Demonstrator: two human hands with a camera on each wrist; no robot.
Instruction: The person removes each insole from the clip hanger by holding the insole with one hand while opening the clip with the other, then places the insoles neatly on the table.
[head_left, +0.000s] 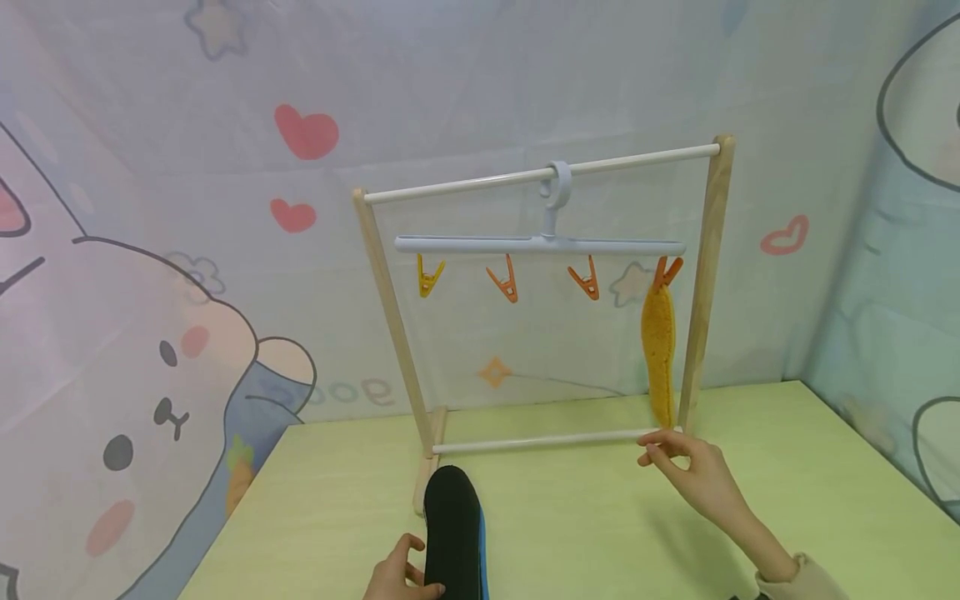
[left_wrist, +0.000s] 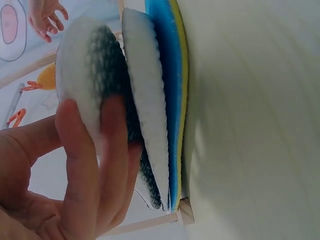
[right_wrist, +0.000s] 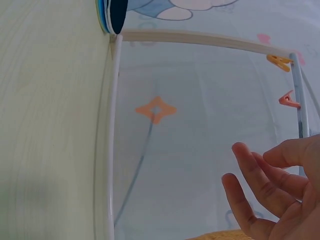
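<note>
My left hand (head_left: 397, 575) grips the edge of a black insole (head_left: 452, 533), thumb on top and fingers against its underside. In the left wrist view that underside is white with a dark bumpy patch, tilted away from a white insole (left_wrist: 145, 95) and a blue insole with a yellow edge (left_wrist: 176, 100) stacked below. My right hand (head_left: 697, 475) holds nothing, its fingers loosely bent. It hovers by the lower end of a yellow insole (head_left: 659, 350), which hangs from an orange clip (head_left: 664, 273) at the hanger's right end.
A light blue hanger (head_left: 540, 244) hooks over the top rod of a wooden rack (head_left: 705, 283). One yellow clip (head_left: 427, 276) and two orange clips (head_left: 504, 280) hang from it, holding nothing. The rack stands on a pale green table (head_left: 570, 517) before a printed cloth backdrop (head_left: 450, 100).
</note>
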